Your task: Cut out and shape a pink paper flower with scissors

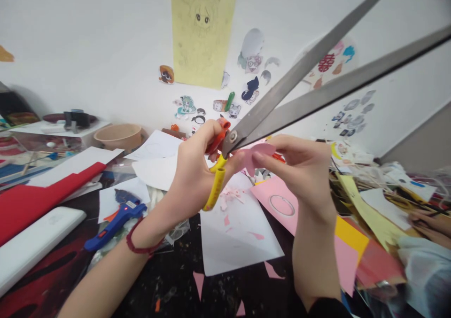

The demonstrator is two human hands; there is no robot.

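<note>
Your left hand (pixel 192 177) grips spread scissors (pixel 299 71); right hand (pixel 306 167) alongside pinches pink paper (pixel 261 154), blade contact unclear. Likely trimming; next snip needs steadiness.

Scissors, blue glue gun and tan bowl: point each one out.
Scissors (pixel 296 77), head view: on the upper blade.
Blue glue gun (pixel 120 221), head view: on its body.
Tan bowl (pixel 118 142), head view: on its outer wall.

I count one pair of large scissors (pixel 260 110), one blue glue gun (pixel 118 224), one beige bowl (pixel 118 136), one red bracelet (pixel 136 249).
</note>
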